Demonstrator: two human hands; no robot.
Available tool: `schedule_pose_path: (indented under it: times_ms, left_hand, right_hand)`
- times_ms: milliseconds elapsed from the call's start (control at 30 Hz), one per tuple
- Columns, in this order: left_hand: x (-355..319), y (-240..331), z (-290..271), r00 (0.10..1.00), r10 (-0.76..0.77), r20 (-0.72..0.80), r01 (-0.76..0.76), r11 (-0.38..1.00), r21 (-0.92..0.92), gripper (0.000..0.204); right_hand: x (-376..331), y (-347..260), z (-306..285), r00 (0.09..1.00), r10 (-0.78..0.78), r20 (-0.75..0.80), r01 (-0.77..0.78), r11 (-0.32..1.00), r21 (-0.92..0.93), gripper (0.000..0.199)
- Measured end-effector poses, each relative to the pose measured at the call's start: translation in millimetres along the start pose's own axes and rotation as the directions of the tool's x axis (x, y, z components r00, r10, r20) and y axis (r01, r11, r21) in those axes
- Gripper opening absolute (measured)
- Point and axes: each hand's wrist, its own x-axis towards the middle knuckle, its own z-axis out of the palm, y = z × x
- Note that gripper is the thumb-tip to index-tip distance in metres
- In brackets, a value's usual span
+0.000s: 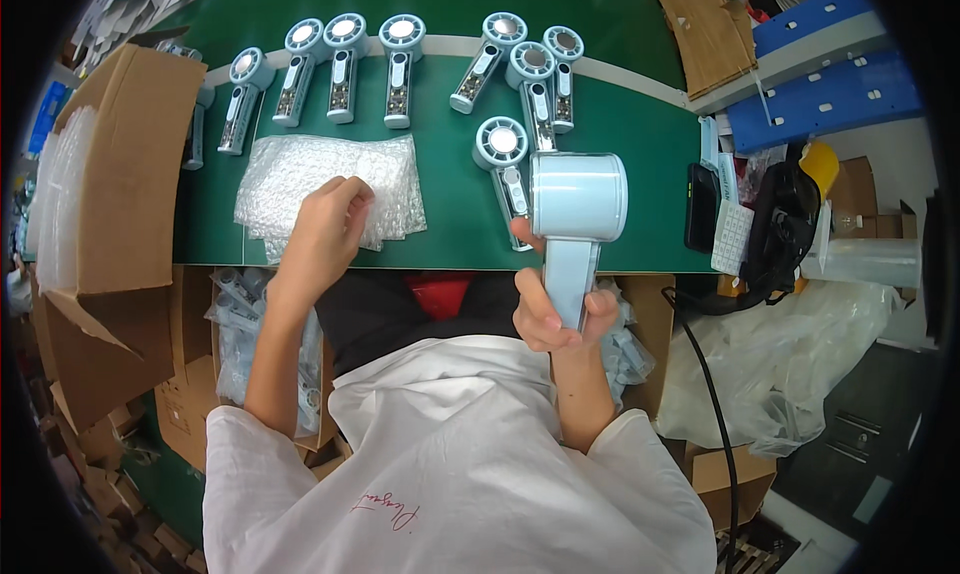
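Clamping handheld fan (580, 199) by handle (570, 279): right hand (542, 321)
Left hand (330, 219) curled, pinch unclear; bubble wrap (275, 189) seemingly handy, tabletop's (455, 209) near edge

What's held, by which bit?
Right grip holds a pale-blue, round-headed plastic fan by its handle. Left grip is over clear bubble wrap; hold unclear.

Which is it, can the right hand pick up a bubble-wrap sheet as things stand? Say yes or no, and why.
Probably not: the right hand is closed around a light-blue handheld fan, and the left hand is at the bubble-wrap sheets, covering part of them.
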Motion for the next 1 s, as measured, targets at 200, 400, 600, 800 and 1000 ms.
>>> schedule_pose_path:
  times_ms: [200, 400, 600, 800, 1000]
  left_hand:
    - [-2.7, 0.8, -13.3, 0.989, -0.078, 0.129, 0.078, 0.997, 0.012, 0.012]
    - [-5.0, -7.8, -18.3, 0.979, -0.125, 0.159, 0.129, 0.992, -0.014, 0.012]
    - [-3.2, -9.1, -19.4, 0.974, -0.161, 0.159, 0.179, 0.978, -0.105, 0.011]
    - [-2.4, -9.8, -20.4, 0.959, -0.212, 0.187, 0.242, 0.957, -0.157, 0.013]
    - [-7.0, -8.1, -13.8, 0.986, -0.083, 0.146, 0.097, 0.991, -0.090, 0.015]
  right_hand:
    - [11.8, 7.4, -1.7, 0.977, -0.086, -0.197, 0.013, 0.938, -0.346, 0.089]
    - [21.1, 14.9, 3.0, 0.857, -0.436, -0.276, -0.015, 0.514, -0.858, 0.079]
    - [22.2, 18.2, 3.3, 0.717, -0.686, -0.122, -0.192, -0.026, -0.981, 0.071]
    - [20.4, 15.8, 0.7, 0.958, -0.041, -0.284, -0.025, 0.974, -0.225, 0.058]
    - [30.2, 27.8, 5.0, 0.909, -0.150, -0.389, -0.028, 0.909, -0.416, 0.069]
